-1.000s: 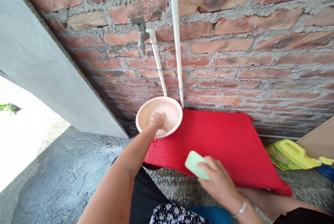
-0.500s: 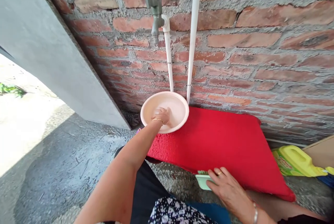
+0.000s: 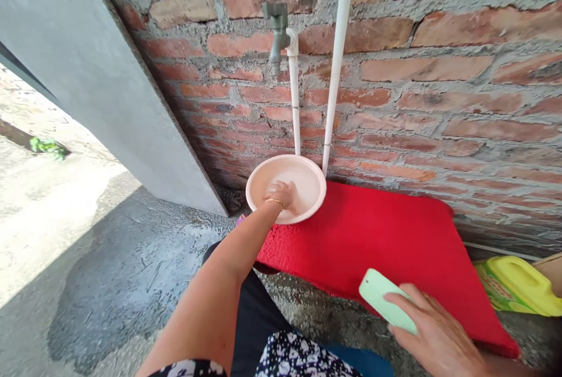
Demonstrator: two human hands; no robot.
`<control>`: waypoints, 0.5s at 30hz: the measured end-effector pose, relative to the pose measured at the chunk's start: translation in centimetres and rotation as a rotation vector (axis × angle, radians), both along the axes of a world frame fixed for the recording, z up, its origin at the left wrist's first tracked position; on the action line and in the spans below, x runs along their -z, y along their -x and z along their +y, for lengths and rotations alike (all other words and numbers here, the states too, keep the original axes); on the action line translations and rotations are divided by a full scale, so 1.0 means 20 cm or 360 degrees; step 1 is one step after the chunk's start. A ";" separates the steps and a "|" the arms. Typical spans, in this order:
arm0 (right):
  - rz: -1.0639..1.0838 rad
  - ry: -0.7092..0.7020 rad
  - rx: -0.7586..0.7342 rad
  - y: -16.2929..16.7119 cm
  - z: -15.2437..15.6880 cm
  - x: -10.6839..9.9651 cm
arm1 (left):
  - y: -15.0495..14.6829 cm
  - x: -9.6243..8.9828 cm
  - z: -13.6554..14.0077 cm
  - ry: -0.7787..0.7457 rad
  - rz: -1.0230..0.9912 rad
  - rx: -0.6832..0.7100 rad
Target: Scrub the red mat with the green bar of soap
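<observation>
My left hand [image 3: 281, 194] is inside a pale pink plastic basin [image 3: 257, 169], fingers spread, dipped in what looks like water. A thin bracelet circles the wrist. The basin stands at the far left end of a red cloth [image 3: 369, 236] that covers a low bench-like surface. At the near edge of this cloth, my right hand [image 3: 432, 321] is closed around a light green scrubbing brush [image 3: 381, 298]. The brush's flat back faces up, so its bristles are hidden.
A grey tap [image 3: 277, 34] on a white pipe [image 3: 295, 102] sticks out of the brick wall above the basin. Another white pipe [image 3: 337, 67] runs beside it. A yellow jug [image 3: 520, 283] stands at the right. A grey slab [image 3: 132, 84] leans at the left over wet concrete [image 3: 132, 271].
My right hand has moved right and turned the brush, so its flat back now shows instead of its side and bristles. My left hand remains in the basin. The view has shifted slightly.
</observation>
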State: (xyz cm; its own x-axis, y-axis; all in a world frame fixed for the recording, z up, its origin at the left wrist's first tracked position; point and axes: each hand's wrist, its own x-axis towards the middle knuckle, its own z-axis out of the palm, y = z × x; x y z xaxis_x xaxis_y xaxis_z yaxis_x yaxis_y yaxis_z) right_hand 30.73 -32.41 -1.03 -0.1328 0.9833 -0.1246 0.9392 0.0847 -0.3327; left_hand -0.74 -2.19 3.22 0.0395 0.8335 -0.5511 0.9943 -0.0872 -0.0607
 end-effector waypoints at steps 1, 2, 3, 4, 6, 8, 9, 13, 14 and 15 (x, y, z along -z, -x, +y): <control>-0.0005 0.0000 -0.0019 0.16 0.08 -0.07 | 0.00 0.00 0.00 -0.0007 0.0009 0.0000; -0.0008 -0.0008 -0.0052 0.31 0.16 -0.12 | 0.00 0.00 0.00 -0.0015 0.0019 0.0004; 0.0012 -0.0010 -0.0092 0.46 0.23 -0.16 | 0.00 0.01 0.00 -0.0022 0.0024 0.0009; 0.0053 0.0009 -0.0148 0.59 0.29 -0.18 | 0.00 0.01 0.00 -0.0029 0.0025 0.0010; 0.0126 0.0030 -0.0247 0.81 0.37 -0.18 | 0.01 0.02 0.00 -0.0046 0.0007 0.0005; 0.0157 0.0030 -0.0313 0.97 0.43 -0.14 | 0.01 0.03 0.00 -0.0056 -0.0014 0.0004; 0.0156 0.0028 -0.0331 1.03 0.46 -0.12 | 0.01 0.03 0.01 -0.0064 -0.0019 0.0010; 0.0113 0.0068 -0.0310 1.09 0.50 -0.05 | 0.03 0.05 0.01 -0.0087 -0.0034 0.0025; 0.0108 0.0073 -0.0284 1.06 0.50 -0.05 | 0.03 0.06 0.01 -0.0091 -0.0039 0.0021; 0.0108 0.0071 -0.0249 1.01 0.49 -0.04 | 0.03 0.06 0.01 -0.0090 -0.0043 0.0020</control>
